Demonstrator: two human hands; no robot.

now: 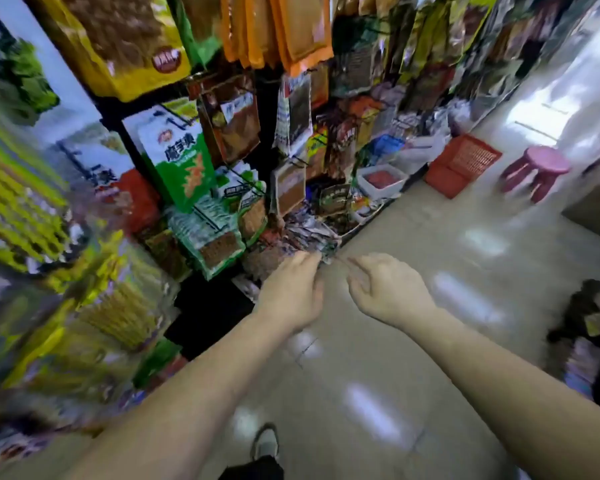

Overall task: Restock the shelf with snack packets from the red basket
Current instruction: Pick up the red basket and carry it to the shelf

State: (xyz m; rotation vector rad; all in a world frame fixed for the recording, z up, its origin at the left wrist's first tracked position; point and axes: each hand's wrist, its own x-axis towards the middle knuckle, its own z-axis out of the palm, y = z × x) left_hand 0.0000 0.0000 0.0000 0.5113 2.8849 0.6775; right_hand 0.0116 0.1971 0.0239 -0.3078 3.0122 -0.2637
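Observation:
The whole view is smeared by motion. My left hand (pixel 291 292) reaches to the low front corner of the shelf (pixel 194 306), and its fingertips grip a silvery snack packet (pixel 326 252) at the edge of a pile of similar packets (pixel 302 233). My right hand (pixel 385 289) hovers just to the right of it with loosely curled fingers and its forefinger and thumb pointing at the same packet. The blur hides whether they pinch it. The red basket (pixel 461 164) lies on the floor farther down the aisle, against the shelving.
Hanging snack bags fill the racks above and to the left, among them a green and white bag (pixel 177 161). A pink stool (pixel 541 168) stands beside the basket. A white tub (pixel 381 180) sits at the shelf foot. Dark goods (pixel 589 327) lie at the right. My shoe (pixel 265 443) is below.

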